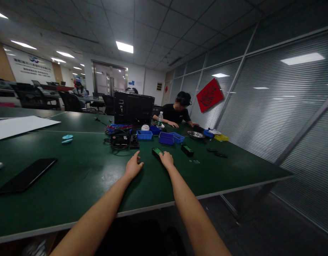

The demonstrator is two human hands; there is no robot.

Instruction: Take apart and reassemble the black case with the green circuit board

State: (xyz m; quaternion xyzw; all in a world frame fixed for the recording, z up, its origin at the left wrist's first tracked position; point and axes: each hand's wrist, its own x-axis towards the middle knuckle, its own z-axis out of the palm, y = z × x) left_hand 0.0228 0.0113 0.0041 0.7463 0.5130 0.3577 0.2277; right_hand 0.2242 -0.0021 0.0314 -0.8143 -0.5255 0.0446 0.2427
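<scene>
A black box with a green top like a circuit board (157, 151) lies on the table in front of me. My right hand (167, 160) is closed round its near right end, hiding that part of it. To its left, my left hand (133, 166) hovers low over the table, or rests on it; its fingers are apart and it holds nothing. A second, similar black box with a green top (188, 149) sits to the right of my right hand. Beyond it on the near side are a small ring (190, 161) and a small clear piece (196, 161).
Blue trays (144, 135), a baseball (145, 127), tangled cables with a black device (120, 141) and a monitor (133, 107) stand behind. A person (177, 112) sits across the table near a metal bowl (196, 134). A black tablet-like slab (26, 175) lies left.
</scene>
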